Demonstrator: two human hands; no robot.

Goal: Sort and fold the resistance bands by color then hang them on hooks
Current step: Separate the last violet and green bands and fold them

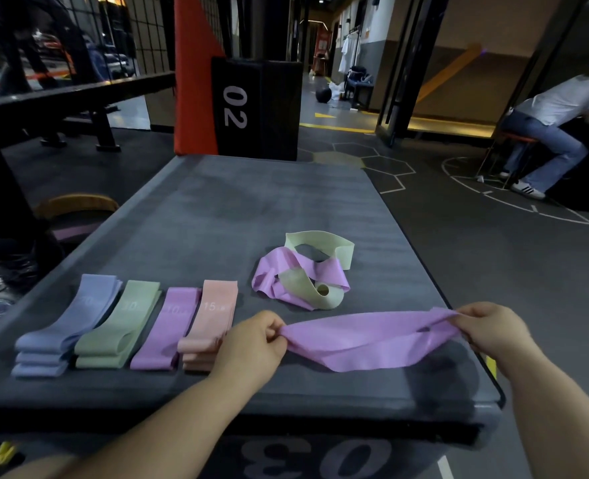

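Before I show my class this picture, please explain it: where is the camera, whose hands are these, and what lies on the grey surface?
No machine is involved. The one picture comes from a camera worn on a person's head, looking forward and down, so the two arms entering from below are the wearer's own. The left hand and the right hand each pinch one end of a purple band, held between them over a grey padded block. On its left side lie folded bands, sorted: a blue pile, a green pile, a purple pile and a pink pile. Behind the held band lies a tangle of purple and pale green bands, unsorted.
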